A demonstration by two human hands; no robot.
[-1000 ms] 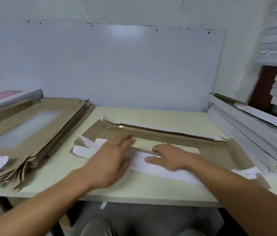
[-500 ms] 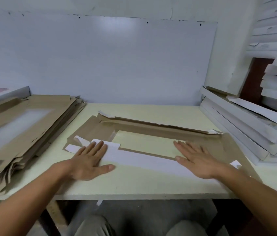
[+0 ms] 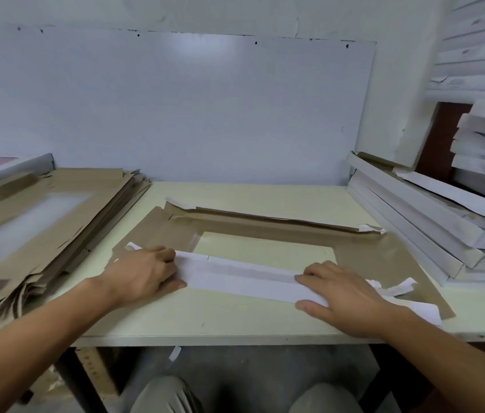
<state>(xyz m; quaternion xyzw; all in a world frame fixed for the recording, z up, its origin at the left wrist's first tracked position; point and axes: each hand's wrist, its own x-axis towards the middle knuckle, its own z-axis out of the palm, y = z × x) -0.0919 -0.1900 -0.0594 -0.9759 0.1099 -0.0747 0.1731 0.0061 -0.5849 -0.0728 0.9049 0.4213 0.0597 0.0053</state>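
White flap (image 3: 241, 277) folded over along the near edge of a flat brown cardboard blank (image 3: 265, 231) with a window cut-out, lying on the pale bench (image 3: 235, 317), roughly mid-bench and close to the front edge. Left hand (image 3: 142, 274) parked at the flap's left end, fingers (image 3: 167, 255) curled in with knuckles up, thumb tucked along the near edge, so pinching that end by the looks of it. Right hand (image 3: 345, 296) laid over the right end, fingers only slightly bent and pressing down on the white paper, thumb stretched out along the front edge. Not gripping anything there, just flat pressure. Torn white bits sticking out at the blank's corners. Off to the left, a messy stack of brown window blanks (image 3: 41, 210), apart from the one in the middle. Off to the right, a leaning pile of long white boxes (image 3: 414, 219), just beside the blank's far-right corner. Big white panel (image 3: 175, 108) on the wall behind.
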